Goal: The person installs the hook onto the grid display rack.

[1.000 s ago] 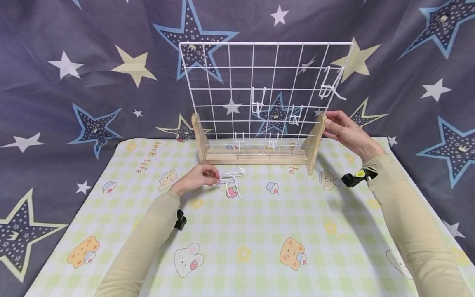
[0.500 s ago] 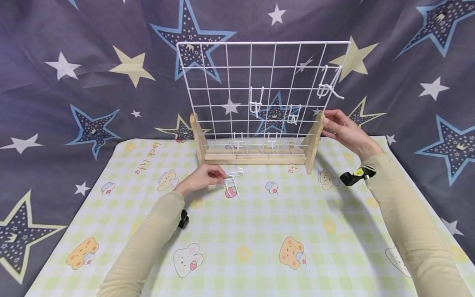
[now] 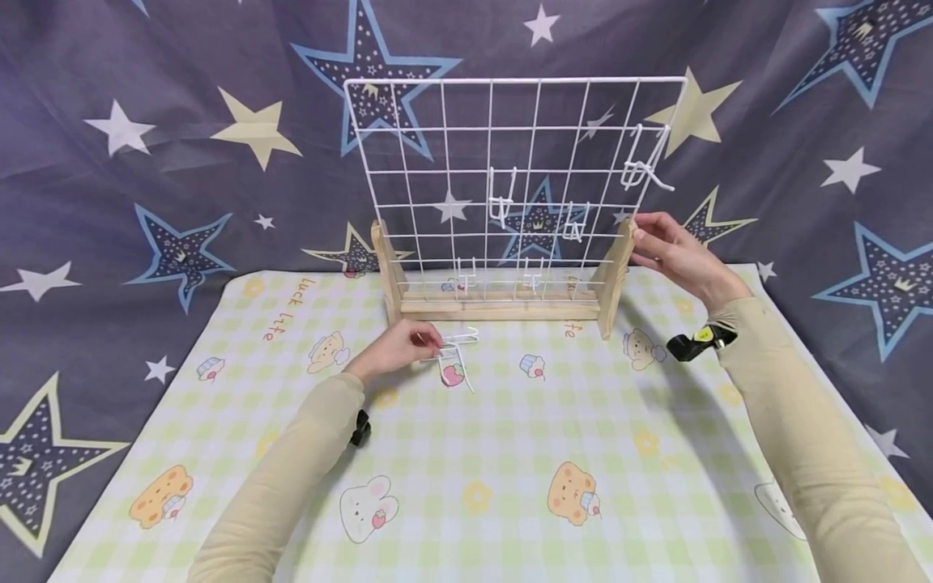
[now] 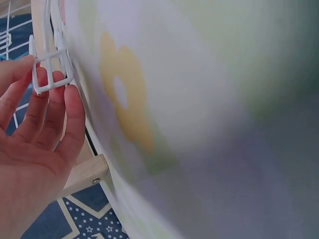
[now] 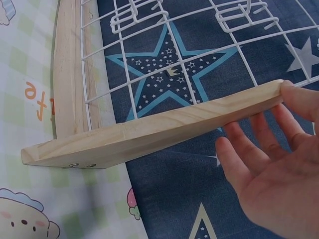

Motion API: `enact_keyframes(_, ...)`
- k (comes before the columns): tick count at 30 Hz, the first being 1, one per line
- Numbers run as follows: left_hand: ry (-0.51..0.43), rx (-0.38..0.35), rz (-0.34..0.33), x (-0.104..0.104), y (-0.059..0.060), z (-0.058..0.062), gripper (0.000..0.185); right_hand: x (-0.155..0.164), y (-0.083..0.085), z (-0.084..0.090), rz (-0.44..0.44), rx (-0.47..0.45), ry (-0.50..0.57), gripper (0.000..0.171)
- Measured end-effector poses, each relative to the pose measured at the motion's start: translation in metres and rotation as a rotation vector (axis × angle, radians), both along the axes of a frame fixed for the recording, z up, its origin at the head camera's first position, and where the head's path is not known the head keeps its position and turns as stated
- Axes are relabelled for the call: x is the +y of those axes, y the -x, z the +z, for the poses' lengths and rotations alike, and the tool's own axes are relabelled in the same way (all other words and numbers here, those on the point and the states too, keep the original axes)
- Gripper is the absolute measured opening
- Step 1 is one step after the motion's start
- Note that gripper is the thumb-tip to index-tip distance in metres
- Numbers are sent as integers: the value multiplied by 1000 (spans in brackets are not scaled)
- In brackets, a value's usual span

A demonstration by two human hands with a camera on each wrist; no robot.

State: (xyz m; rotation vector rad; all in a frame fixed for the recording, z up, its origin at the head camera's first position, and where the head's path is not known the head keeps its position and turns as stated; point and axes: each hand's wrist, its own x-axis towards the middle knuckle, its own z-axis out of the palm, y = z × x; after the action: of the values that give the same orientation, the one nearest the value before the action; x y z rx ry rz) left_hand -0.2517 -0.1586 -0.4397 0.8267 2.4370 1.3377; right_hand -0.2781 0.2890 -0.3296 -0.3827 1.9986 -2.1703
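Head view: a white wire grid (image 3: 510, 174) stands upright in a pale wooden stand (image 3: 503, 306) at the far end of a checked, cartoon-printed tablecloth (image 3: 466, 453); several small white wire hooks (image 3: 503, 194) hang on the grid. The left hand (image 3: 397, 348) rests on the cloth in front of the stand, fingers curled and pinching a loose white wire hook (image 3: 455, 356) that lies on the cloth. The right hand (image 3: 674, 255) touches the top of the stand's right upright with its fingertips. Left wrist view: the left hand's fingers (image 4: 50, 104) pinch the hook's (image 4: 50, 69) small squared wire frame between thumb and fingertips, close to the blurred cloth. Right wrist view: the right hand's fingers (image 5: 294, 99) are nearly straight and spread, one fingertip on the tip of the smooth, tapered wooden upright (image 5: 149, 134); thin grid wires (image 5: 189, 59) run behind it.
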Motion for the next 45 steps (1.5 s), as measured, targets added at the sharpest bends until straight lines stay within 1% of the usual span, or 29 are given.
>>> enact_keyframes(5,-4,18,-8,-4,1,3,10,1,1,0,-12,-1,-22,23)
enact_keyframes(6,-3,18,-8,-5,0,3,9,1,1,0,-6,-4,-10,23)
enact_keyframes(11,10,-9,14,-8,0,2,9,1,-1,0,14,-8,17,22)
enact_keyframes(16,26,-56,50,-12,-2,4,13,0,-1,1,4,-5,-4,20)
enact_keyframes(19,25,-67,62,-14,-3,4,15,0,-1,1,-2,-7,-15,21)
enact_keyframes(20,24,-68,67,-14,-4,5,15,0,-1,1,2,-10,-3,21)
enact_keyframes(27,-9,-57,83,-17,-4,5,13,-1,0,1,-19,-5,-26,23)
enact_keyframes(29,-24,-55,90,-18,-5,5,14,0,1,1,-6,-6,-9,23)
enact_keyframes(38,-138,-87,130,-20,-2,1,18,1,-1,1,-7,1,4,26)
enact_keyframes(41,-153,-81,138,-21,-1,0,17,0,-1,0,0,7,12,24)
enact_keyframes(45,-168,-76,167,-22,1,-1,17,0,0,-2,-4,5,3,21)
